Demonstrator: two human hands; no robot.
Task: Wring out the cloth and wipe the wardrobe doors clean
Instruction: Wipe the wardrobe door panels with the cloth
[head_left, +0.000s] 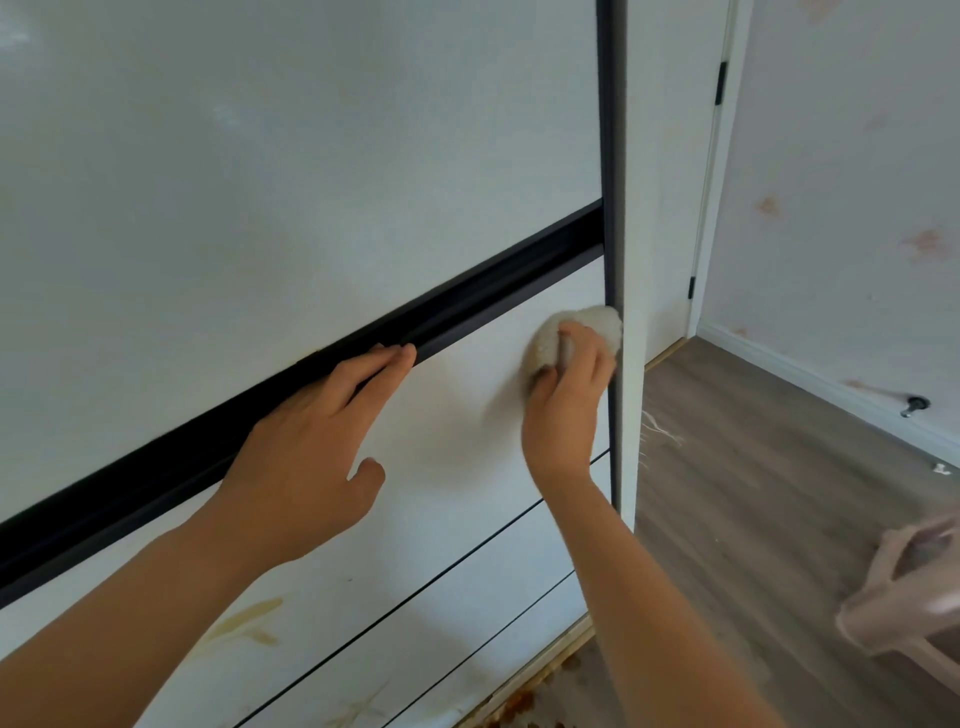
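Two hands are on the wardrobe door (311, 156), a glossy white sliding panel crossed by a black horizontal rail (493, 275). The left hand (311, 447) lies flat on the lower white panel (457, 431), fingers straight and together, their tips touching the underside of the rail and the thumb held apart. The right hand (566, 400) has its fingers curled round the cloth (597, 327), a bunched off-white wad, and presses it against the lower panel just below the rail, right beside the dark vertical frame strip (615, 208) at the door's right edge.

Below the hands, thin dark lines (467, 545) run across the lower panel, and a faint yellow-brown mark (249, 623) shows near the left forearm; whether it is print or stain cannot be told. The upper panel reflects soft light.

Right of the frame strip stands the wardrobe's plain white side (636, 156). Beyond it, a grey-brown wood-look floor (753, 493) runs to a white skirting board (805, 371) under pale wallpaper (857, 156) with faint pinkish motifs. A white room door (675, 234) with black hinges (720, 83) fills the corner. A small metal doorstop (914, 404) projects low on the wall. White scuffs (662, 431) mark the floor beside the wardrobe, and orange-brown specks (519, 701) lie along its base. A blurred pale pink object (909, 587) sits at the lower right.
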